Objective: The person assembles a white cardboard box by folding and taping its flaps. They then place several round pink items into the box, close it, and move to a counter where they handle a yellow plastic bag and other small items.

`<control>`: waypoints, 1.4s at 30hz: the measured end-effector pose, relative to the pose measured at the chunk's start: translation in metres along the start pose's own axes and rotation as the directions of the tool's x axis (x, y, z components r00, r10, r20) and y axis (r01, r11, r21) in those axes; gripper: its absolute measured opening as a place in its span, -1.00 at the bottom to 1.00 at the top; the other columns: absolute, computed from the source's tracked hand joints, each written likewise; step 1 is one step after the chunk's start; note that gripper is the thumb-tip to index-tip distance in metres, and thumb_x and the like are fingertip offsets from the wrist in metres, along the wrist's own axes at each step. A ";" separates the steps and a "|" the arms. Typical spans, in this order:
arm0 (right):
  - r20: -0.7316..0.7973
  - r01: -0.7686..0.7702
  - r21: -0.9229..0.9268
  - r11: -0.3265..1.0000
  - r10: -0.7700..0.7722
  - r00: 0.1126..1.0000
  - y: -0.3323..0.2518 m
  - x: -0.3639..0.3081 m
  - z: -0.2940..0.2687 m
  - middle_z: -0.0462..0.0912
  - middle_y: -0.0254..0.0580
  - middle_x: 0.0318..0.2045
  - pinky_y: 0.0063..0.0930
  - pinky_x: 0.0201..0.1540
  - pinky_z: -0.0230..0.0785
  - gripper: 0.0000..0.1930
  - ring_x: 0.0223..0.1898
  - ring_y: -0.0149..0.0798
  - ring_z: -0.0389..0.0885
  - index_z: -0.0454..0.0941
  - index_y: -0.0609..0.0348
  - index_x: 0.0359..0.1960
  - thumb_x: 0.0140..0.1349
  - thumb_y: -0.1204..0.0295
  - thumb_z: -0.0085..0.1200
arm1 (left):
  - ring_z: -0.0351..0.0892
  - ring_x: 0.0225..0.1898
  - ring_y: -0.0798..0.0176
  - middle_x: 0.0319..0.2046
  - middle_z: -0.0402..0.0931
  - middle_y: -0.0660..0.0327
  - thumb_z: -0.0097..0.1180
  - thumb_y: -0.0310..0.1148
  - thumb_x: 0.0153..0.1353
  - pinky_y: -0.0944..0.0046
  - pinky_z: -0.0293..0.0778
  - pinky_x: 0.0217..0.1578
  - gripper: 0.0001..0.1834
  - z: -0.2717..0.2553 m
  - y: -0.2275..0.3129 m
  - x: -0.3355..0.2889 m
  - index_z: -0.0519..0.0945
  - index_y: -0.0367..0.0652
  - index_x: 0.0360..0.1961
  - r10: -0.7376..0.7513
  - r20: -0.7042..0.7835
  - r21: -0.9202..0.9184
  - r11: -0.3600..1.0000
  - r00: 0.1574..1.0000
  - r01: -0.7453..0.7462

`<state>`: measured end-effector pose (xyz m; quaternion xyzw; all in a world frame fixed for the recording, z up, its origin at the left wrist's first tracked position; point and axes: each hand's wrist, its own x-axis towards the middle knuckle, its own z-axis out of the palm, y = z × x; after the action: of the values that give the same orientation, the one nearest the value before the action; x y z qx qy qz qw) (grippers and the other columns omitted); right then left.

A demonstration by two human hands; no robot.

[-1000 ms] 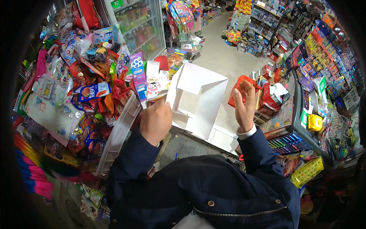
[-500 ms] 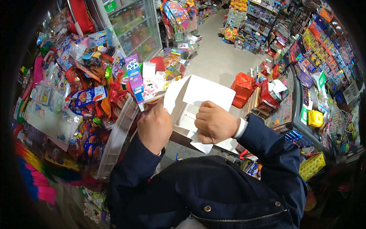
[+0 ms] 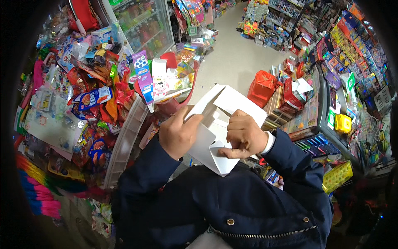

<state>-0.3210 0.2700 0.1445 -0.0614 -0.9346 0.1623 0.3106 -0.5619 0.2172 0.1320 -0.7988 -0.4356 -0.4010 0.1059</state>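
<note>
A white cardboard box [image 3: 241, 104], with its flaps up, is held in front of my chest, and I can see down into it. Its near corner is close to the dark jacket. My left hand [image 3: 179, 133] grips the box's left side, with its thumb along the edge. On the other side, the fingers of my right hand [image 3: 245, 135] are curled, and the thumb and fingers pinch a folded flap near the close corner. Part of the box's inside is hidden by that hand.
Bagged snacks [image 3: 95, 99] crowd the left, beside a clear plastic bin [image 3: 124, 145]. Beyond the box stands a pink basket [image 3: 184, 99] with packets. To the right are a red bag [image 3: 263, 85], stacked boxes and a display case [image 3: 321, 103]. A grey floor aisle [image 3: 232, 50] runs away between shelves.
The box has turned and come closer to me, its near corner now at the jacket. My left hand has shifted right with it, and my right hand has moved slightly right.
</note>
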 end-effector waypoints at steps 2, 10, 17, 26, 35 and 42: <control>-0.032 -0.020 0.060 0.998 0.022 0.999 -0.001 -0.006 0.003 0.37 -0.37 -0.72 -0.35 -0.39 0.15 -0.68 -0.60 -0.22 0.38 0.46 0.05 -0.72 -0.03 0.26 0.38 | 0.67 -0.30 -0.14 -0.18 0.59 -0.11 0.13 -0.52 0.15 0.08 0.60 -0.30 -0.66 -0.001 0.009 -0.012 0.62 -0.23 -0.02 -0.132 0.124 -0.179 0.972 0.983 0.153; -0.251 0.066 0.194 0.979 -0.015 0.968 -0.008 -0.016 -0.009 0.36 -0.33 -0.73 -0.36 -0.36 0.15 -0.68 -0.61 -0.18 0.36 0.42 0.07 -0.73 -0.01 0.35 0.36 | 0.66 -0.03 -0.12 -0.07 0.62 -0.21 0.22 -0.34 0.24 0.08 0.52 -0.02 -0.52 -0.012 0.008 -0.030 0.55 -0.33 0.15 -0.475 0.161 -0.197 0.844 0.865 0.499; -0.074 -0.071 -0.169 0.983 0.060 0.995 -0.015 0.004 0.028 0.45 -0.26 -0.43 -0.31 -0.14 0.31 -0.74 -0.28 -0.16 0.47 0.51 0.12 -0.35 0.14 0.25 0.29 | 0.66 -0.05 -0.11 -0.05 0.62 -0.17 0.36 -0.47 0.08 0.10 0.55 -0.07 -0.39 -0.008 0.032 -0.028 0.51 -0.28 0.20 -0.400 0.116 -0.162 0.896 0.909 0.414; -0.481 -0.371 -0.265 0.890 0.212 0.851 -0.012 -0.027 -0.011 0.50 0.04 0.09 -0.13 0.15 0.33 -0.41 0.07 0.06 0.49 0.53 0.23 0.06 -0.01 0.23 0.40 | 0.68 -0.20 -0.10 -0.06 0.66 -0.05 0.31 -0.56 0.08 0.13 0.58 -0.20 -0.43 -0.011 0.025 -0.030 0.55 -0.22 0.19 -0.323 -0.018 -0.096 0.943 0.946 0.320; 0.257 -0.829 0.222 0.514 0.789 0.558 0.037 -0.031 -0.056 0.65 0.35 -0.15 -0.17 -0.11 0.55 -0.12 -0.13 0.10 0.71 0.41 0.44 0.19 0.16 -0.22 0.20 | 0.64 -0.42 -0.09 -0.34 0.62 -0.10 0.31 -0.56 0.03 0.09 0.56 -0.37 -0.40 -0.011 0.014 -0.014 0.56 -0.15 0.19 -0.052 0.118 -0.149 0.986 0.992 0.070; 0.183 -0.753 -0.129 0.645 0.762 0.621 0.031 -0.048 -0.031 0.67 0.34 -0.27 -0.12 -0.11 0.54 -0.02 -0.16 0.19 0.70 0.21 0.33 0.34 0.12 -0.25 0.20 | 0.67 -0.11 -0.11 0.03 0.59 -0.05 0.04 -0.75 0.08 0.08 0.61 -0.14 -0.18 0.001 0.018 -0.016 0.31 0.04 0.40 0.049 0.157 -0.333 0.943 0.986 0.006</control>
<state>-0.2635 0.2967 0.1301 -0.4367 -0.8530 0.2652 0.1065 -0.5524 0.1968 0.1227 -0.8401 -0.3602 -0.4008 -0.0622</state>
